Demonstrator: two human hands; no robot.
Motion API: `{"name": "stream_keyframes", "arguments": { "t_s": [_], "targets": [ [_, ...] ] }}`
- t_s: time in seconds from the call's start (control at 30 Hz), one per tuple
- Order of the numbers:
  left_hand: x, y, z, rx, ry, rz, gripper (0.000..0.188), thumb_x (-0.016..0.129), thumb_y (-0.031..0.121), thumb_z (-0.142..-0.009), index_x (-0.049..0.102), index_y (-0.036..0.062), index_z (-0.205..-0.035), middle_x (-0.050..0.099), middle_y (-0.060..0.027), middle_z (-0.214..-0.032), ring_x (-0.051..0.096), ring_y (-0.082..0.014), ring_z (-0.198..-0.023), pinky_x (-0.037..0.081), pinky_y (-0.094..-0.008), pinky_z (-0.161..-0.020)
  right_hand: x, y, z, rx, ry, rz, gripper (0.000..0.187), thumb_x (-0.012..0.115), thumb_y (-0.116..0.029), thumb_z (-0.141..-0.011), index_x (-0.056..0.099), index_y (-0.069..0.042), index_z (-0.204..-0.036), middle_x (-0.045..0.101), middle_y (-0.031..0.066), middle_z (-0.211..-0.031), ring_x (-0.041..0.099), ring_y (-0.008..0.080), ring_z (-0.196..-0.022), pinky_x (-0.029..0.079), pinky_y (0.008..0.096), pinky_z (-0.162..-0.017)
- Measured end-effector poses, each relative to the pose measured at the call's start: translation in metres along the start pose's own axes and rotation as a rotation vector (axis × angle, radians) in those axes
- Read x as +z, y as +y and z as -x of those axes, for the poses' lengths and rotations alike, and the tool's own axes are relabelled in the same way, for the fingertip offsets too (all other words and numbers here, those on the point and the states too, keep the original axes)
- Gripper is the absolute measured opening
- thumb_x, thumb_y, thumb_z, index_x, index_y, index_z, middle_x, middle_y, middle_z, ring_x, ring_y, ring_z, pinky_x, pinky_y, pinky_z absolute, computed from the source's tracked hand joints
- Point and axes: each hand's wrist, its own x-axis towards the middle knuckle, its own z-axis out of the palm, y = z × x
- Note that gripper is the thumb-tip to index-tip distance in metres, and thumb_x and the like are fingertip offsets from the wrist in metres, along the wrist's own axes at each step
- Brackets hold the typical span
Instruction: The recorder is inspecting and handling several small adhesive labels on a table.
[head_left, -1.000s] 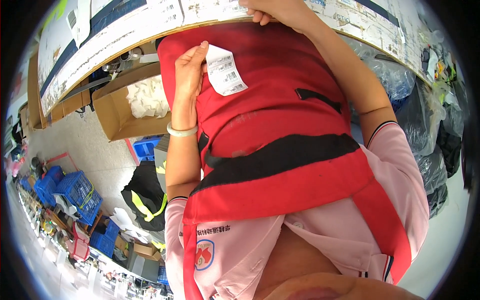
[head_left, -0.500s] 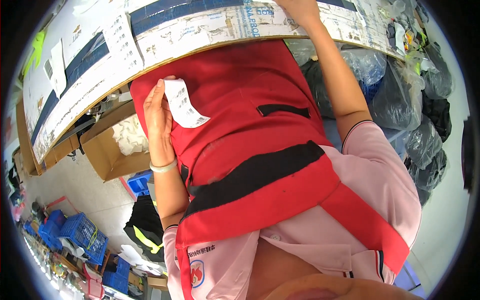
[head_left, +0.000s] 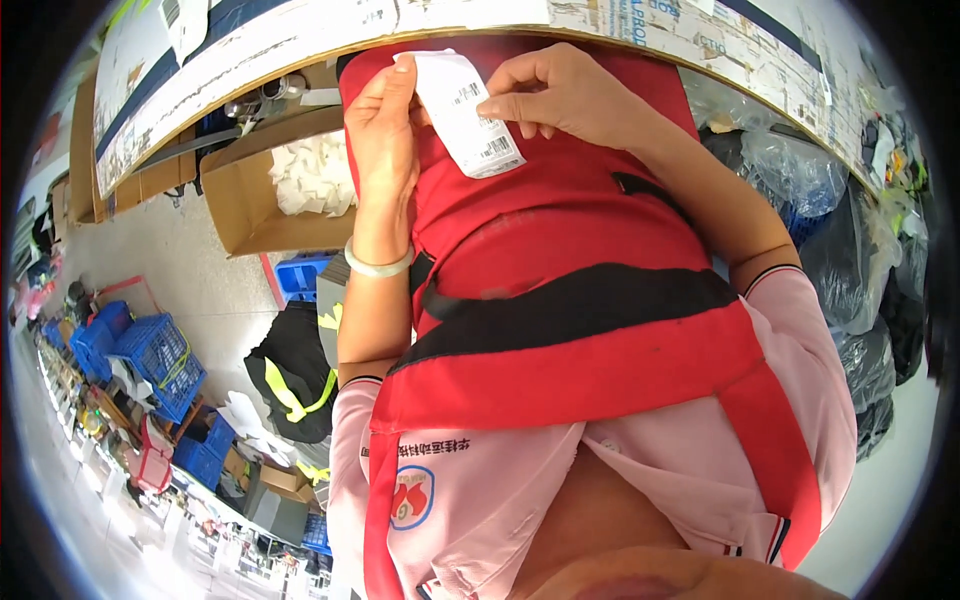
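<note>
A white strip of paper labels point(head_left: 455, 90) printed with barcodes hangs curled over my lap, in front of the red apron point(head_left: 570, 215). My left hand point(head_left: 383, 130) grips its upper left edge between thumb and fingers. On the other side, my right hand point(head_left: 575, 98) reaches in with thumb and forefinger pinched together at the strip's right edge. Whether a single label has come loose between those fingertips is too small to see. The remaining fingers of the right hand curl beneath.
Beyond my hands runs the worn, taped edge of a table point(head_left: 360, 40). To the left, a cardboard box point(head_left: 290, 235) holds white scraps point(head_left: 310, 175). Blue crates point(head_left: 165, 365) and black garments point(head_left: 295, 375) are farther down left. Plastic bags point(head_left: 850, 270) pile up at the right.
My right hand has come from the tabletop down to the label strip. The left hand has raised the strip toward the middle, and the whole view has shifted.
</note>
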Motion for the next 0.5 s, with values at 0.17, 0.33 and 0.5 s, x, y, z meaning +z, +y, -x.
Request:
{"name": "stream_keyframes", "arguments": {
  "t_s": [0.17, 0.33, 0.5],
  "targets": [
    [0.008, 0.016, 0.013, 0.256, -0.094, -0.24, 0.025, 0.056, 0.016, -0.095, 0.062, 0.0036, -0.116, 0.065, -0.0003, -0.08, 0.053, -0.0054, -0.064, 0.044, -0.0192, -0.06, 0.008, 0.0, 0.002, 0.053, -0.055, -0.081, 0.021, 0.065, -0.023, -0.088, 0.066, -0.003, -0.091, 0.06, -0.0001, -0.071, 0.054, 0.005, -0.06, 0.043, 0.0194, -0.052],
    [-0.01, 0.021, 0.007, -0.043, -0.415, -0.386, 0.025, 0.066, 0.011, -0.088, 0.066, 0.001, -0.11, 0.067, -0.0031, -0.087, 0.056, -0.0068, -0.067, 0.046, -0.0196, -0.061, 0.01, 0.002, 0.005, -0.012, 0.032, -0.159, 0.016, 0.064, -0.018, -0.089, 0.065, -0.002, -0.092, 0.059, 0.0003, -0.071, 0.055, 0.0055, -0.061, 0.044, 0.0193, -0.054],
    [-0.014, 0.02, 0.007, -0.131, -0.434, -0.432, 0.032, 0.074, 0.011, -0.08, 0.066, 0.0009, -0.11, 0.068, -0.0046, -0.086, 0.056, -0.0075, -0.063, 0.045, -0.0191, -0.056, 0.008, 0.011, 0.003, -0.052, 0.039, -0.192, 0.017, 0.062, -0.018, -0.091, 0.063, -0.004, -0.1, 0.061, 0.0015, -0.075, 0.057, 0.0067, -0.064, 0.047, 0.0192, -0.059]
  ]
}}
